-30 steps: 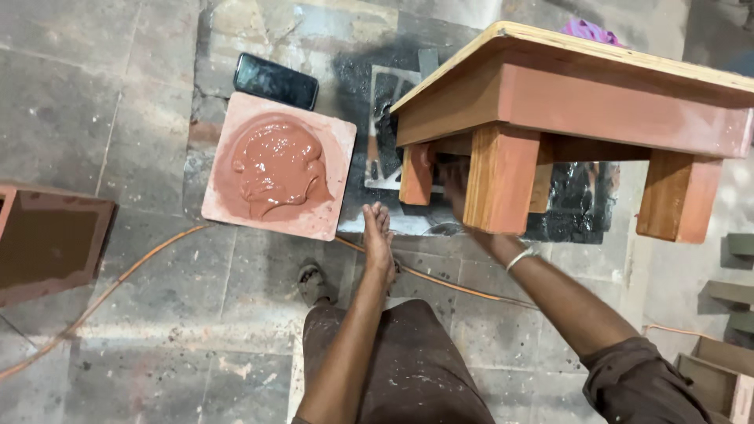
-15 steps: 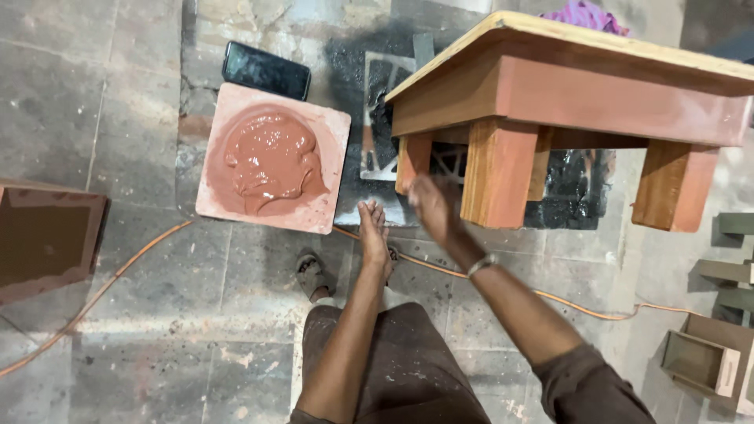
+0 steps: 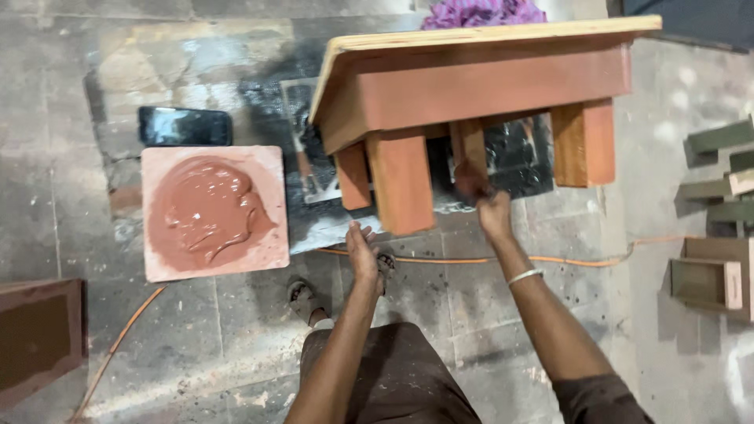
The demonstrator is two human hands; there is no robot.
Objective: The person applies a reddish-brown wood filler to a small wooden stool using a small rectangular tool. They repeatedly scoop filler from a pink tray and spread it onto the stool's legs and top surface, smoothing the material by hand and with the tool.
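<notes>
While the left hand lies flat, grip open, the right hand blurs under the wooden stool, grip unclear.

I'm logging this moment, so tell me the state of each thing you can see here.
Wooden stool: upright on the floor.
Square mould: lying flat, filled with reddish relief.
Phone: flat, screen dark.
Left hand: open, near a stool leg.
Right hand: blurred, under the stool.
Orange cable: lying across the floor.

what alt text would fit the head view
A person reaches both hands under a low wooden table, the right hand by a back leg, the left hand at a dark sheet on the stone floor. A square reddish slab with a moulded profile lies left.
</notes>
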